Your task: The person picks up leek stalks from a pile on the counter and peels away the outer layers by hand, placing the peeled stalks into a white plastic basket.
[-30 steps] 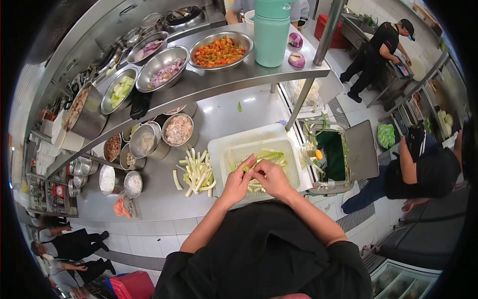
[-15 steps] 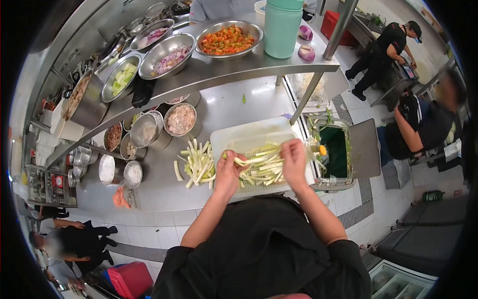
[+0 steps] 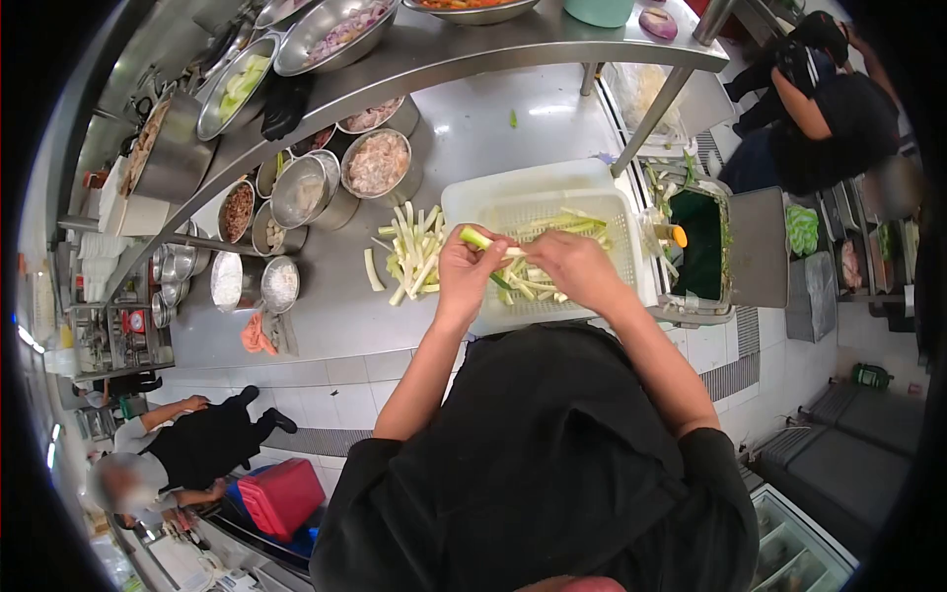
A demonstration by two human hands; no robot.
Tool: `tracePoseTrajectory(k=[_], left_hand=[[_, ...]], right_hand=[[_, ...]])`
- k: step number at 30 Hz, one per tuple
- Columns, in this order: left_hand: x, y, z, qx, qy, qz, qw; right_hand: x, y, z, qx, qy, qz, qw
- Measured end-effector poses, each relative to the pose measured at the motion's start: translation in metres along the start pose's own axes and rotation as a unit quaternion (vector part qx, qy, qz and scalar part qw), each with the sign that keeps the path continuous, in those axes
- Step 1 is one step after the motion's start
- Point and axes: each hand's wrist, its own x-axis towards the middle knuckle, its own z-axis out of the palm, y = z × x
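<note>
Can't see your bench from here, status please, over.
Left hand and right hand grip one pale stalk above the white basket. Cut strips piled left of it. Nothing in the way.

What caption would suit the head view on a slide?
The left hand and the right hand hold a pale green stalk over a white basket, beside cut sticks on a steel counter.

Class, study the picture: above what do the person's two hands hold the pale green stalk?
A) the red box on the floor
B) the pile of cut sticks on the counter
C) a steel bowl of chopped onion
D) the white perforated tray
D: the left hand and the right hand grip the stalk directly above the white perforated tray.
</note>
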Motion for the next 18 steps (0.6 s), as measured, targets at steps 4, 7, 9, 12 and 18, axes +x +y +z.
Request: tracePoseTrajectory(k=[4, 7, 9, 12, 18], left_hand=[[0.0, 0.0, -0.021, -0.006, 0.045, 0.023, 0.999], [0.015, -0.01, -0.082, 0.166, 0.181, 0.082, 0.966], [0.024, -0.011, -0.113, 0.327, 0.197, 0.11, 0.918], [0.045, -0.056, -0.17, 0.515, 0.171, 0.11, 0.833], [0.03, -0.041, -0.144, 0.589, 0.131, 0.165, 0.78]], right_hand=[[0.01, 0.009, 0.007, 0.185, 0.048, 0.126, 0.973], [0.017, 0.038, -0.006, 0.023, 0.069, 0.187, 0.98], [0.014, 0.046, 0.012, 0.017, 0.028, 0.149, 0.988], [0.011, 0.059, 0.07, -0.045, -0.019, 0.016, 0.999], [0.003, 0.088, 0.09, -0.064, -0.108, 0.044, 0.991]])
